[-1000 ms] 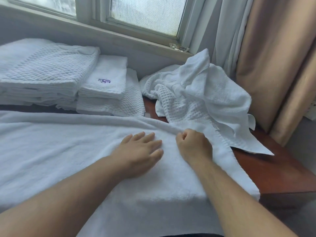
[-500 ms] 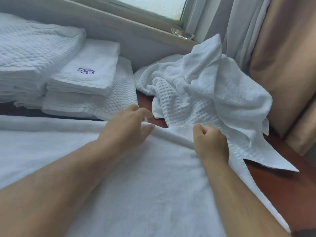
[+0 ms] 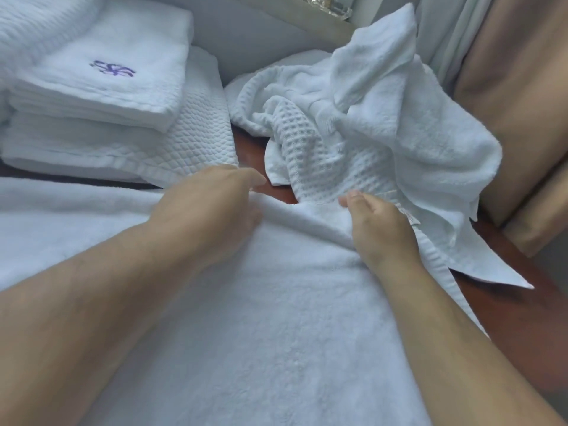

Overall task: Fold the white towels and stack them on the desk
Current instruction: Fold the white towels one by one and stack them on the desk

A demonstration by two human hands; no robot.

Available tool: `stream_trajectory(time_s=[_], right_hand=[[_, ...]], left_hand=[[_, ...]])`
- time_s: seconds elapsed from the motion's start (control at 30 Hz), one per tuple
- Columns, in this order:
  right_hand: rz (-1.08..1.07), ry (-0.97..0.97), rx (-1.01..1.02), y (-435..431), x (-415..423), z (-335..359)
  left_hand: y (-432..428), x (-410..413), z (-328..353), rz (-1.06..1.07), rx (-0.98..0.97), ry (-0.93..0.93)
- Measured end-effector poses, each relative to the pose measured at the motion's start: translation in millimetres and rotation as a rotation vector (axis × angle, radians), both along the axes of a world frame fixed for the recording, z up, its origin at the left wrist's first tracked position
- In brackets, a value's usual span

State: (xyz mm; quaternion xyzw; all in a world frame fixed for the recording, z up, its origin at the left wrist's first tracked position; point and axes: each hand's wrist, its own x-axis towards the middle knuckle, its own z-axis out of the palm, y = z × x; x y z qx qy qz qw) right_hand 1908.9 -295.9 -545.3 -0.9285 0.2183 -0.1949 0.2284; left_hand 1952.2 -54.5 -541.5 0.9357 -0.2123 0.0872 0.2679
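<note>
Soft, cool, even daylight. Faint shadows in the folds of the crumpled towels (image 3: 384,124). Motion blur on the left hand (image 3: 209,207). Wide-angle stretch and softness toward the frame edges.

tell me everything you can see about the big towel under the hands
The big towel is white, plush terry with a ribbed band along its right edge. It lies spread flat over the brown desk, filling the near view and running out of frame on the left and bottom. Its far edge is bunched into a raised ridge, gripped by the left hand and pinched by the right hand. The crumpled pile overlaps its far right corner.
</note>
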Motion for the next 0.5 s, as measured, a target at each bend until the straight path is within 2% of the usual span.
stream_trajectory(time_s=[0.13,0.23,0.33,0.5], right_hand=[[0.0,-0.036,-0.024,-0.6,-0.9,-0.6],[0.077,-0.004,-0.028,-0.8,-3.7,-0.7],[0.105,0.052,-0.144,2.8,-5.8,-2.2],[0.044,-0.095,-0.09,5.0,-5.3,-2.1]], left_hand=[[-0.1,-3.6,4.2,-0.036,-0.045,-0.047],[0.2,-10.9,9.4,-0.155,-0.085,-0.087],[-0.8,-22.1,12.8,-0.251,-0.094,-0.127],[-3.3,-32.6,18.7,-0.264,-0.097,-0.184]])
